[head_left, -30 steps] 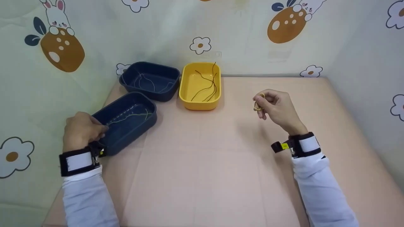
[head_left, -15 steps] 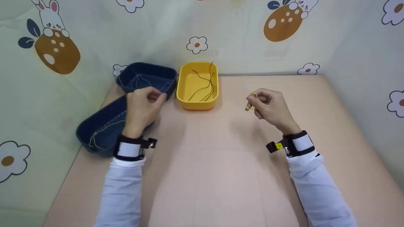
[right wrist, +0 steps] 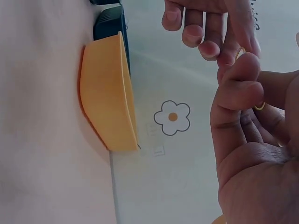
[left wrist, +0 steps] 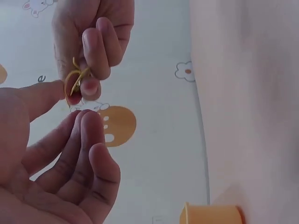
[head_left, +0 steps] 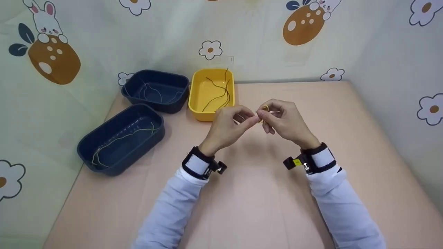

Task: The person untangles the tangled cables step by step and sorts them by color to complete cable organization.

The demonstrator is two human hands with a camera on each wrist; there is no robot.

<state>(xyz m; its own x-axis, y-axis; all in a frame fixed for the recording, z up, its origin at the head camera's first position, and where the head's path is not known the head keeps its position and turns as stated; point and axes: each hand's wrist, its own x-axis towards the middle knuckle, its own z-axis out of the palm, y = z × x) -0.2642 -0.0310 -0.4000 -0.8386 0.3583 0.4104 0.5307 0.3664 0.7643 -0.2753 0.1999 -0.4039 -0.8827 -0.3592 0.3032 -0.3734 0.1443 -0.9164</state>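
Note:
In the head view my right hand (head_left: 289, 121) pinches a small looped bundle of thin yellow cord (head_left: 265, 108) above the table. My left hand (head_left: 226, 128) meets it from the left, fingertips against the bundle. Up close in the left wrist view, the left thumb touches a yellow strand (left wrist: 67, 88), while the other left fingers lie fairly straight below, apart from the thumb. The right wrist view has a yellow loop (right wrist: 259, 107) showing behind the right thumb and finger. Most of the cord is hidden by fingers.
A blue box (head_left: 121, 162) at the left holds a yellow-green string (head_left: 138, 130). Behind it stands another blue box (head_left: 176, 105) with thin pale strings. Beside that, a yellow box (head_left: 207, 117) contains several dark strings (head_left: 226, 90). A patterned cloth wall (head_left: 263, 52) backs the table.
My left hand has left the near blue box and crossed rightward to the yellow cord in my right hand. The right hand keeps its pinch, moving slightly left in view.

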